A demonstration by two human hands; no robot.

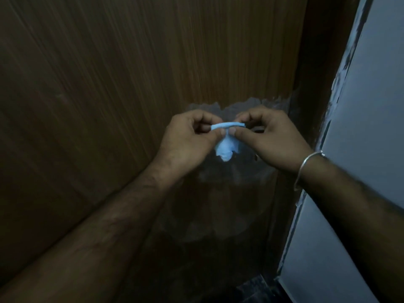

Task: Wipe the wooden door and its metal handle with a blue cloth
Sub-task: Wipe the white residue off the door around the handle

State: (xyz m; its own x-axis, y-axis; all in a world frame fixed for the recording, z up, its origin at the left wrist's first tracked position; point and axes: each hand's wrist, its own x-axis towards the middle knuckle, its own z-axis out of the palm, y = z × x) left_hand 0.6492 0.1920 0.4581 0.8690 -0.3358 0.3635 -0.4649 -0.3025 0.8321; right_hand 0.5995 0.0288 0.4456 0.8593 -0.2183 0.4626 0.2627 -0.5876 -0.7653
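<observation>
1. One small light-blue cloth (225, 147) hangs between two hands in front of the one brown, vertically grained wooden door (109, 84).
2. The left hand (188, 141) pinches the cloth's folded top edge between thumb and fingers.
3. The right hand (271, 138) pinches that same edge just beside it.
4. One thin silver metal bangle (306, 167) circles the right wrist.
5. One pale grey wall (360, 149) stands right of the door.
6. The metal handle cannot be made out.
</observation>
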